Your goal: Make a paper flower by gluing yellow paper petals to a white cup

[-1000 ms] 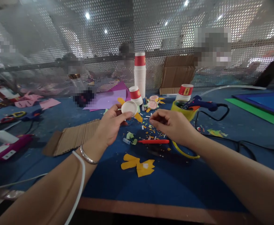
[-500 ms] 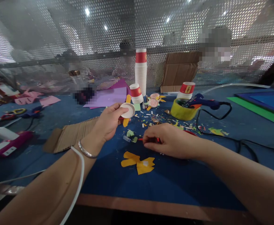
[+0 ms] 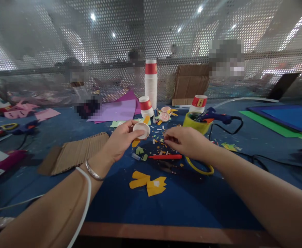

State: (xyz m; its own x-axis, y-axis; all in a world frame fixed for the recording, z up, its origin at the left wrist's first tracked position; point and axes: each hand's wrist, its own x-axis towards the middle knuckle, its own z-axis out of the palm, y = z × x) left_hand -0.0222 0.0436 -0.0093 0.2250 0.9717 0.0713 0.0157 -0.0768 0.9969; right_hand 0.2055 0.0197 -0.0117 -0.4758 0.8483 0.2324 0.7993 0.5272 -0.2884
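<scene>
My left hand (image 3: 123, 139) pinches a shallow white paper disc with a raised rim (image 3: 141, 131), like a cut-off cup bottom. Orange paper strips (image 3: 135, 142) stick out from behind it, above and below. My right hand (image 3: 183, 139) hovers over the small paper scraps, its fingers loosely bent and nothing visible in them. Below it a red marker (image 3: 166, 157) lies on the table, pointing left. Scissors with a yellow handle loop (image 3: 199, 169) lie partly beneath my right wrist. Nearer me are cut orange paper pieces (image 3: 156, 186), one bearing a white patch.
A tall stack of paper cups (image 3: 151, 82) stands at the back, with single cups beside it. On the right, a blue glue gun (image 3: 215, 115) rests on a yellow tape roll (image 3: 196, 124). Corrugated cardboard (image 3: 80, 151) lies left; purple paper (image 3: 117, 110) lies behind.
My right hand has lifted up and away from the red marker, which now lies uncovered. The disc stays in my left hand, tilted slightly differently. The whole view has shifted a little.
</scene>
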